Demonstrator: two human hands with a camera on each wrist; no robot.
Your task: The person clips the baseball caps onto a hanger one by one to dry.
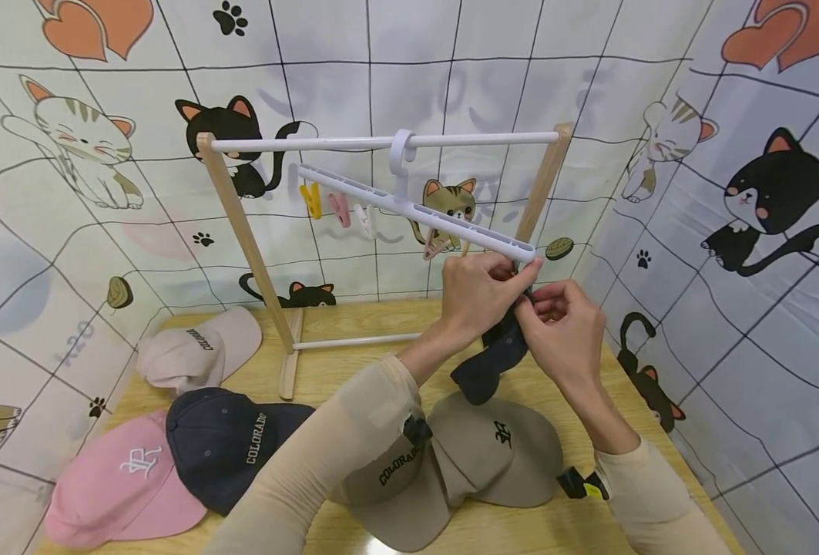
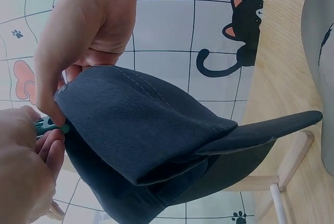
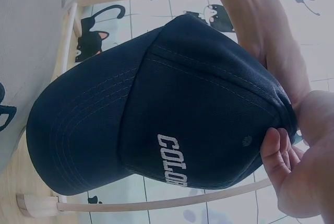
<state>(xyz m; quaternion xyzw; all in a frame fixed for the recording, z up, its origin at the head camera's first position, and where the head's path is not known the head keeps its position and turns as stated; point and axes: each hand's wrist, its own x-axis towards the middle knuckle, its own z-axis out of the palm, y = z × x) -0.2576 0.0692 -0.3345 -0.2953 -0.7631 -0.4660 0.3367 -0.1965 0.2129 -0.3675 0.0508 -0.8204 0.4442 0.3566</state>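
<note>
A navy baseball cap (image 1: 495, 351) hangs brim-down below the right end of a white clip hanger (image 1: 409, 206). My left hand (image 1: 481, 297), just under that end, pinches a green clothespin (image 2: 47, 126) at the top of the cap's crown. Lower and to the right, my right hand (image 1: 565, 327) grips the crown between thumb and fingers. In the right wrist view, pale lettering (image 3: 172, 158) shows on the cap's front. The fingers partly hide the clothespin and where it meets the fabric.
The hanger hooks over a wood-and-white rack (image 1: 381, 144), tilted down rightward. Yellow (image 1: 310, 200), pink (image 1: 339, 209) and other clothespins dangle from it. On the table lie a cream cap (image 1: 201, 351), a pink cap (image 1: 121, 482), another navy cap (image 1: 218, 439) and khaki caps (image 1: 481, 455).
</note>
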